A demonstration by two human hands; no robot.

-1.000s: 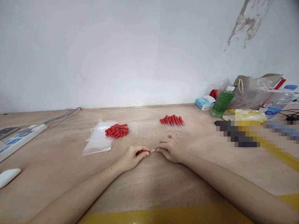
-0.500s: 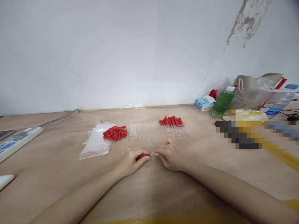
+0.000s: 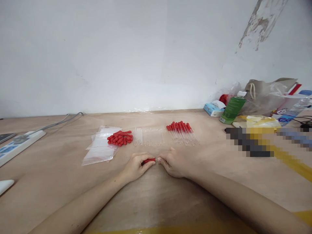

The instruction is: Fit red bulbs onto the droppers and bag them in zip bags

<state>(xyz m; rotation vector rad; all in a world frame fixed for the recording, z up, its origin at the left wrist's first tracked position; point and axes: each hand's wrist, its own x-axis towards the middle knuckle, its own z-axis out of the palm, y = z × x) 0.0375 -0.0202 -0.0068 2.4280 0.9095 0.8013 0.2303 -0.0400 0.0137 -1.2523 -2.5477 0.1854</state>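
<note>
Between its thumb and fingers, my left hand (image 3: 138,166) pinches a red rubber dropper bulb (image 3: 149,160). My right hand (image 3: 172,162) grips a thin clear dropper tube (image 3: 157,160), whose end meets the mouth of that bulb; most of the tube is hidden by the fingers. Beyond my hands lies a heap of loose red bulbs (image 3: 119,139), partly on clear plastic bags (image 3: 99,152). Beside it is a row of clear tubes (image 3: 147,136). Several droppers with red bulbs on their tubes (image 3: 180,130) lie side by side further right.
A white power strip (image 3: 24,148) with a grey cable is at the left. A green bottle (image 3: 232,109), a tissue box (image 3: 214,109) and plastic bags (image 3: 263,97) crowd the back right. Yellow tape (image 3: 287,161) crosses the wooden table (image 3: 126,208) at the right.
My right hand has moved slightly left, closer to my left hand. Less of the clear tube shows between the bulb and my right fingers.
</note>
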